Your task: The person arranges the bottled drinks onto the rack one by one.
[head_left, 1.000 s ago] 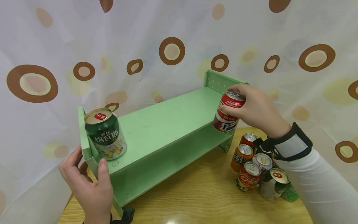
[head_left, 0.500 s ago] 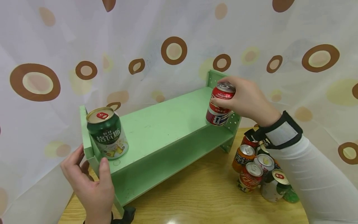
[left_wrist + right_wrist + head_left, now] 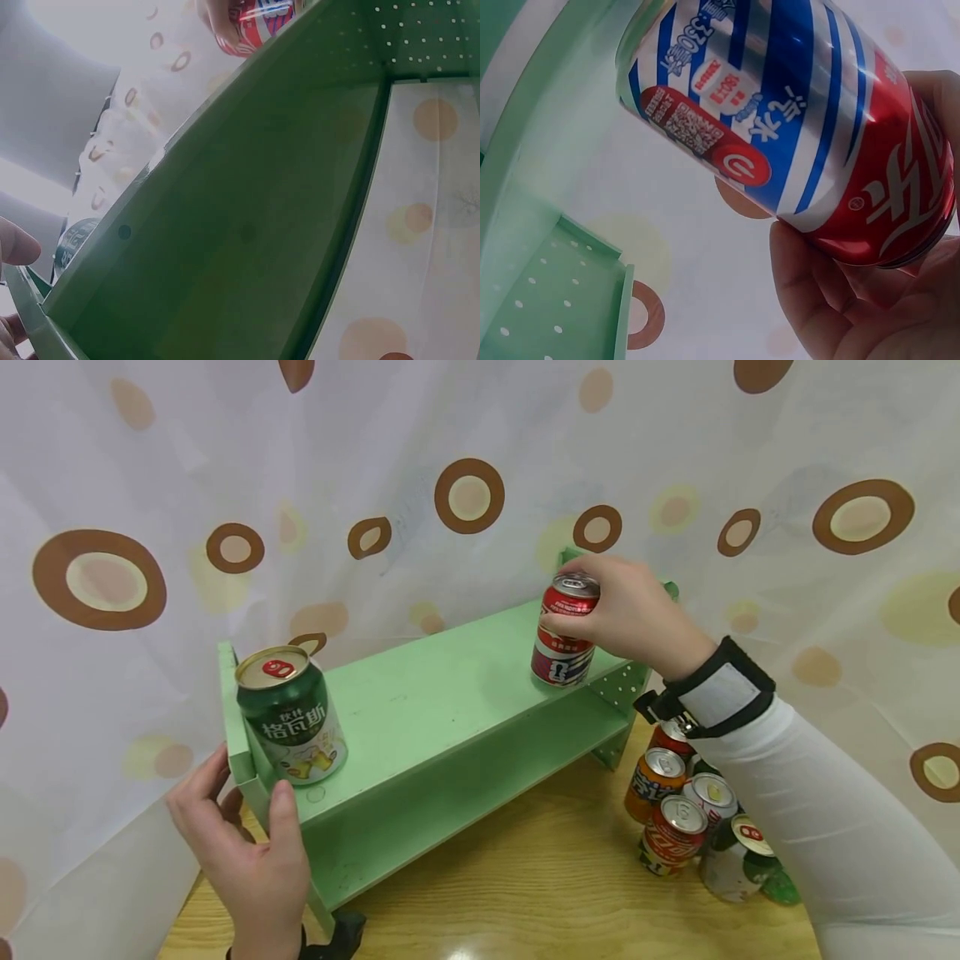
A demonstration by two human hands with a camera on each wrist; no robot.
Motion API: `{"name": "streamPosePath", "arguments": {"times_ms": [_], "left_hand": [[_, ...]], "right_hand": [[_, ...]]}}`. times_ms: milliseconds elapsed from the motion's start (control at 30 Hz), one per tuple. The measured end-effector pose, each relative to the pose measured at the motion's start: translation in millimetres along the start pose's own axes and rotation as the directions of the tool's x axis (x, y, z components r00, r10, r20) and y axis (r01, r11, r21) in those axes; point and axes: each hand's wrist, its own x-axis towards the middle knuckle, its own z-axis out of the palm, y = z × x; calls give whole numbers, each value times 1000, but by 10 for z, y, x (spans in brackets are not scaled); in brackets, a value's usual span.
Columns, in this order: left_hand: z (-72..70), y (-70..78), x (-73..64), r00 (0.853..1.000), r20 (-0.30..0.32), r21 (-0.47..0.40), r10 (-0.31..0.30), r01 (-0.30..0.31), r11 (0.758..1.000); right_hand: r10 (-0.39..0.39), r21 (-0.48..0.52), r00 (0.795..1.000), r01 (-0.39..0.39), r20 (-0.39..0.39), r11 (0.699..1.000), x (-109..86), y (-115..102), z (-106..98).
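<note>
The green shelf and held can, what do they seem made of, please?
The green shelf looks like painted wood or metal: even colour and satin sheen leave this open. The held can is likely glossy printed aluminium: its silvery lid shines.

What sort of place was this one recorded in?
Probably an indoor tabletop set-up, perhaps staged, though little of the room shows. A patterned sheet hangs behind a wood-grained table, on which stands a green shelf, with drink cans grouped beside it.
</note>
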Motion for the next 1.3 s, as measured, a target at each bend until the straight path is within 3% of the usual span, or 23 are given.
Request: {"name": "streamPosePath", "arguments": {"times_ms": [367,867,1300], "left_hand": [[7,-14,0,1000,2,-7,-1,1,1000],[3,4,-7,1000,9,13,-6,6,1000],[-3,7,-19,1000,4,17,-29,29,999]], "right_hand": [[-37,0,999,37,16,999,144,19,139],[-36,-10,999,37,36,999,179,-46,216],[-41,-10,999,41,6,999,273,-46,333]]}}
